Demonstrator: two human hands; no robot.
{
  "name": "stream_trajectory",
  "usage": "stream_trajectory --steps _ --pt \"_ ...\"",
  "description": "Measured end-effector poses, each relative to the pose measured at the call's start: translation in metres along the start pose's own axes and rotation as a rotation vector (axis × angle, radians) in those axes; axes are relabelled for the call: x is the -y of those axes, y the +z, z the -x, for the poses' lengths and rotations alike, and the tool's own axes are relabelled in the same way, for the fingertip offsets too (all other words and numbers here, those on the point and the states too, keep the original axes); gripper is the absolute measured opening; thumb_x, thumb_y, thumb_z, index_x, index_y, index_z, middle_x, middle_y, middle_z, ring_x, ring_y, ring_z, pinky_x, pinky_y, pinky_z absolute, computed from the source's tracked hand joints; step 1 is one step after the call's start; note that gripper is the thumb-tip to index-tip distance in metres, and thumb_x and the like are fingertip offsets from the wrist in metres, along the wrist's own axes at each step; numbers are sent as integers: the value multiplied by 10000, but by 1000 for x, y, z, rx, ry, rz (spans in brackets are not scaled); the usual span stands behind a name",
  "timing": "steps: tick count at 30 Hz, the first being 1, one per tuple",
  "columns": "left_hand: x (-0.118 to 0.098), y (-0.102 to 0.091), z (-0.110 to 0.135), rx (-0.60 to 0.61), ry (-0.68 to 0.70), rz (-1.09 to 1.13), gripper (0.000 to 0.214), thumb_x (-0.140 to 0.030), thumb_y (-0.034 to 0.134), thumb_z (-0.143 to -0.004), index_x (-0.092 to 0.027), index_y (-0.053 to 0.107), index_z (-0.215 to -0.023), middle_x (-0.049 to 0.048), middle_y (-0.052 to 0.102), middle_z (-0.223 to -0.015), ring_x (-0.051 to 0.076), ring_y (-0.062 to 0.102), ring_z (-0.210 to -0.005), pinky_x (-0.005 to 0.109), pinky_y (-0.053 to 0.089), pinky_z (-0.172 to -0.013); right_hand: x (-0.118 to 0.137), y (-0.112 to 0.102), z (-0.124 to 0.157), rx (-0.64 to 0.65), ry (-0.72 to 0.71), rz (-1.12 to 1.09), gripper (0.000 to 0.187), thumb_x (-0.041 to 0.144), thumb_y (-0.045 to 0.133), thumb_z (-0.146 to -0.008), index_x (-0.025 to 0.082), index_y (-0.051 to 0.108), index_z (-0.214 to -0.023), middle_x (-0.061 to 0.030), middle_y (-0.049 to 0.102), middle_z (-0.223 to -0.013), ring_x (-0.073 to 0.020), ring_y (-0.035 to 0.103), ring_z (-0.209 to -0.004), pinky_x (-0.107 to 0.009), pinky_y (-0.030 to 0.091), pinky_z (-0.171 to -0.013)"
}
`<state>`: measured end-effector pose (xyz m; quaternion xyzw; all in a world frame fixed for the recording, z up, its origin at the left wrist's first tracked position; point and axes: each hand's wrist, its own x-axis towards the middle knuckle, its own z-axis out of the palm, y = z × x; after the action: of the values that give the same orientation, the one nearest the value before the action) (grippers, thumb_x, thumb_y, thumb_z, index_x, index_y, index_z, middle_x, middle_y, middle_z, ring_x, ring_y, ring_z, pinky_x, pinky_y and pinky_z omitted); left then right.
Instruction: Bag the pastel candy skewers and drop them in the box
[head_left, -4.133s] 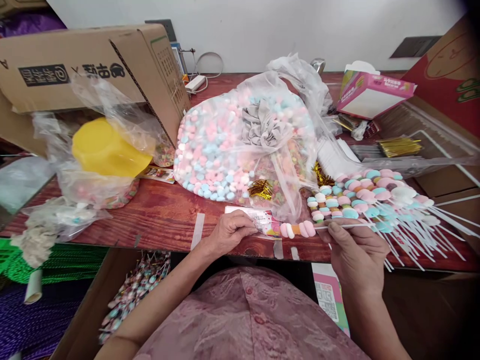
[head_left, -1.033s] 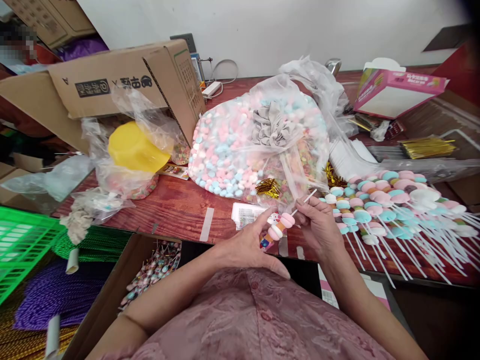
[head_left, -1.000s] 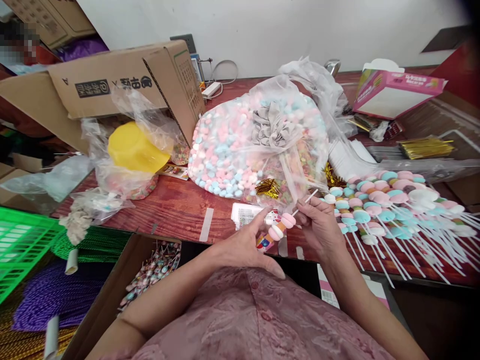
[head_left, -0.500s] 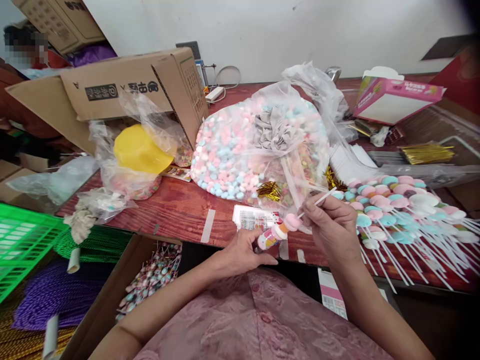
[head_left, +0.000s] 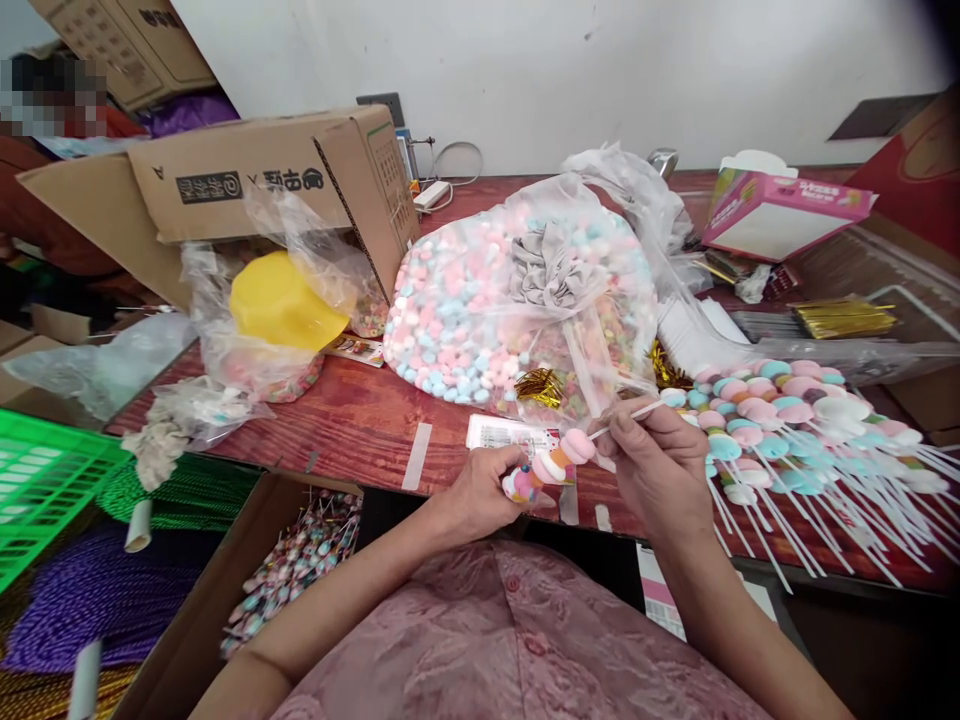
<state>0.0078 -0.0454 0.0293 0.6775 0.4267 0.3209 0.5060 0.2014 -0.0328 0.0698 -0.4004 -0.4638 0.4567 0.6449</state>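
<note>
You've got soft, bright light on the wall (head_left: pixel 510 70). Upper right corner blacked out; lower right in deep shadow.

One camera, worn on the head, looks forward and down from close above the tabletop (head_left: pixel 367 425), past the shirt (head_left: pixel 517 635), over the marshmallow stick (head_left: pixel 553 465) near mid-view, to the wall (head_left: pixel 525 80) behind; the dark upper right corner is hard to read.
</note>
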Motion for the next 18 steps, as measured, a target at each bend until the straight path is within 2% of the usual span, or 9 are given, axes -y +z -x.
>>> stream_trajectory --steps 2,4,7,10,13,15,18 --pt "-2 -1 -1 139 -105 236 349 -373 821 -678 -140 664 -886 -20 612 -790 116 500 -715 234 403 -692 1 -5 2 13 -125 162 100 324 720 -834 239 727 -782 9 637 -635 -124 555 -572 -260 450 -558" --pt "-3 -3 0 309 -196 372 372 -374 853 -629 -139 648 -830 -34 592 -756 106 488 -685 234 406 -679 5 -10 2 50 -210 284 57 296 713 -838 253 746 -822 -11 689 -736 -156 607 -666 -290 485 -623" --pt "-3 -5 -1 453 -249 382 364 -355 866 -608 -144 606 -750 -66 508 -669 81 416 -621 214 369 -622 11 -13 -4 160 -182 310 74 300 704 -838 246 753 -823 -27 706 -768 -177 633 -721 -308 514 -655" --pt "-4 -4 -2 423 -207 326 341 -335 861 -612 -146 620 -762 -66 502 -684 88 416 -658 213 355 -644 12 -10 -9 219 -27 181 61 289 731 -815 229 722 -814 -1 683 -671 -140 614 -599 -268 510 -571" --pt "-6 -1 -4 387 -210 326 351 -342 869 -593 -143 628 -753 -59 529 -694 97 441 -675 222 358 -660 9 -6 -10 210 94 59 149 262 784 -766 230 651 -826 26 691 -660 -122 621 -554 -239 514 -540" --pt "-6 -1 -4 372 -274 402 374 -366 874 -585 -145 610 -731 -63 521 -648 85 426 -610 221 345 -605 8 -5 -9 187 98 74 201 254 799 -752 228 608 -812 23 705 -678 -129 647 -576 -239 528 -551" --pt "-5 -7 -2 337 -361 542 406 -421 858 -603 -159 558 -683 -75 478 -569 62 362 -500 218 276 -499 11 -7 -6 130 17 178 232 252 807 -743 225 587 -810 0 727 -711 -156 692 -633 -253 555 -579"
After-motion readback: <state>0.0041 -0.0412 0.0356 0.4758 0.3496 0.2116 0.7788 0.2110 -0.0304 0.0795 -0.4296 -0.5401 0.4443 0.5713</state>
